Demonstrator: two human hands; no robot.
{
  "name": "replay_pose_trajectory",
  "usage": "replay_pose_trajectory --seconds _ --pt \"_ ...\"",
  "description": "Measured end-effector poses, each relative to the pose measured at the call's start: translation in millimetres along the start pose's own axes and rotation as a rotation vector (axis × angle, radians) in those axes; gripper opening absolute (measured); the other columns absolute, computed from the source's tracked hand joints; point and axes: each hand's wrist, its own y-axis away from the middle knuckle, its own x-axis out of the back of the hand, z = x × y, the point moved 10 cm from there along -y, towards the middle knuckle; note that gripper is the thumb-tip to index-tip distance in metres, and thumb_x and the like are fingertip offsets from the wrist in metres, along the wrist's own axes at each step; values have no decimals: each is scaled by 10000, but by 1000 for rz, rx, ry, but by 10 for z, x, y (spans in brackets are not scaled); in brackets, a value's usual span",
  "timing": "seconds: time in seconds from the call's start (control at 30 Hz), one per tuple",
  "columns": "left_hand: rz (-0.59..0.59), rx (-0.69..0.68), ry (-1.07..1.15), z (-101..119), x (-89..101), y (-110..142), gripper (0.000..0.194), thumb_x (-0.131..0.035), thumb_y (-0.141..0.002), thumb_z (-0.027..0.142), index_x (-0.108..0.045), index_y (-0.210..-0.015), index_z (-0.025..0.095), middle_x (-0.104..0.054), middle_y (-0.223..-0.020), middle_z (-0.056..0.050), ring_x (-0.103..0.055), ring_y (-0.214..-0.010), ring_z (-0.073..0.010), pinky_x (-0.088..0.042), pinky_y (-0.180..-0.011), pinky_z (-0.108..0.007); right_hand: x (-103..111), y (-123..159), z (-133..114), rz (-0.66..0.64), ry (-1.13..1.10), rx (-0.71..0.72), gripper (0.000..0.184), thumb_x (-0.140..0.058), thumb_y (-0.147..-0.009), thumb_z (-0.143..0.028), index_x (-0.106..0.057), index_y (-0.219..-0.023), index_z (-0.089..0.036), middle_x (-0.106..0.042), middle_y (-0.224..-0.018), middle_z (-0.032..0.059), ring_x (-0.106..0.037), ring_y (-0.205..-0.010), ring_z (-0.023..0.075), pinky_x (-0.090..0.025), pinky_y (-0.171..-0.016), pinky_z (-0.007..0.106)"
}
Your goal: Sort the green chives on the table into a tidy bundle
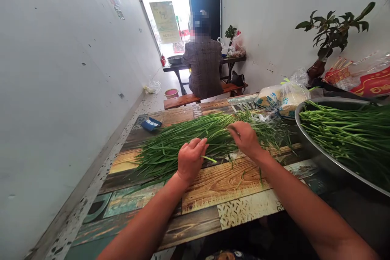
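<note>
A long pile of garlic chives [179,136] lies across the table, its leaf tips to the left and paler stems to the right. Over its near edge my left hand [190,160] is closed around a few chives, and one cut-looking pale stem end sticks out below the fingers. My right hand [246,140] pinches at the pale end of a chive above the pile's right side; the fingertips partly hide it. Loose trimmings [271,132] are scattered just beyond and to the right of that hand.
A large metal basin [327,156] full of greens stands at the right. Behind it are plastic bags [286,99] and a potted plant [333,32]. A blue packet [151,124] lies at the table's far left. Further back, a person [203,65] sits on a bench facing away.
</note>
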Motion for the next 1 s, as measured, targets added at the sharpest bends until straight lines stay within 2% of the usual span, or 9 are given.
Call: replay_pose_trajectory --seconds 0.07,0.2,0.27,0.4,0.63,0.7,0.83,0.9,1.0 --pt "40 -3 -1 18 70 -13 185 -540 -892 256 -622 -1042 187 -687 -918 -53 -640 -799 -141 -424 -673 -252 -3 -2 38 -8 -125 -62 216 -434 -911 -315 -601 -883 -181 -655 -863 75 -575 -815 184 -410 -757 300" --pt "65 -28 37 133 199 -39 218 -549 -888 241 -608 -1092 190 -695 -1023 -70 -658 -862 -151 -408 -689 -261 -187 26 -79 -158 -288 -67 216 -451 -898 -328 -600 -854 -178 -642 -826 61 -572 -772 162 -430 -718 277" --pt "24 -16 75 170 176 -41 220 -541 -896 241 -607 -1102 198 -706 -1030 -57 -666 -850 -142 -392 -677 -259 -274 55 -195 -217 -324 -30 223 -446 -901 -328 -601 -847 -177 -640 -823 63 -572 -777 158 -433 -728 275" --pt "-40 61 117 124 59 -14 167 -528 -905 244 -638 -1025 206 -734 -875 -13 -667 -753 -124 -361 -636 -260 -373 95 -285 -266 -377 -32 240 -431 -913 -336 -600 -841 -182 -638 -799 52 -570 -750 141 -437 -698 257" --pt "-52 66 119 97 -5 6 125 -513 -909 235 -629 -930 194 -728 -845 -19 -657 -741 -128 -366 -652 -272 -334 62 -272 -225 -500 -19 202 -599 -821 -353 -654 -764 -168 -644 -788 54 -575 -763 145 -448 -710 271" --pt "-58 67 121 110 -1 7 123 -506 -913 234 -623 -917 197 -728 -839 -15 -654 -730 -126 -366 -646 -273 -367 66 -205 -222 -571 -123 222 -618 -796 -375 -666 -732 -168 -645 -759 46 -574 -733 142 -449 -683 270" --pt "-61 64 144 167 12 18 114 -507 -908 221 -618 -911 195 -724 -832 -9 -649 -715 -125 -369 -637 -274 -513 149 -1 -225 -744 -439 278 -664 -711 -437 -660 -699 -159 -616 -665 5 -526 -634 114 -416 -596 242" --pt "-70 51 150 198 1 26 112 -510 -903 213 -617 -880 190 -719 -793 -4 -641 -679 -123 -369 -628 -277 -517 182 141 -157 -814 -566 313 -679 -675 -462 -642 -668 -152 -588 -618 -8 -491 -593 99 -393 -568 233" --pt "-52 54 145 175 0 32 101 -521 -896 212 -615 -872 185 -716 -782 -2 -639 -665 -124 -379 -627 -277 -434 183 371 -45 -815 -651 367 -710 -623 -495 -587 -582 -152 -528 -543 -24 -425 -521 80 -346 -515 228"
